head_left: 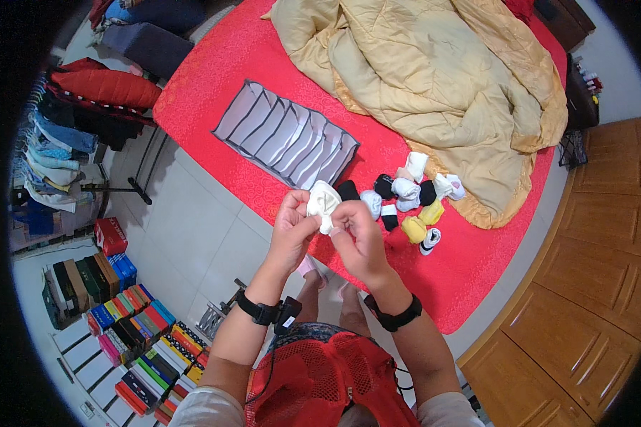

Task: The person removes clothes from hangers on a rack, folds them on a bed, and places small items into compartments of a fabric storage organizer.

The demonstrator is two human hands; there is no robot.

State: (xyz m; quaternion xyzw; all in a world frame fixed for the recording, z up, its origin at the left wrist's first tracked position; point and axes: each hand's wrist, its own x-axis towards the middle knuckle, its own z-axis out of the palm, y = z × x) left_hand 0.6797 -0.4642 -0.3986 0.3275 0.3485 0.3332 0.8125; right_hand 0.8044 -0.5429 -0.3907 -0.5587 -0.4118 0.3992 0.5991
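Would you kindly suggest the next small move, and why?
I would perhaps fold the white sock more compactly: the left hand and right hand hold it partly spread, while compact sock bundles lie nearby on the red bed.

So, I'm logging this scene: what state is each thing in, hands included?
Left hand: pinching the white sock
Right hand: pinching it too
White sock: bunched, between both hands
Divided organizer: opened out, top uncovered
Red bed cover: spread out
Other socks: mostly bunched, loosely grouped
Quilt: rumpled
Wooden cabinet doors: shut
Black wristbands: worn
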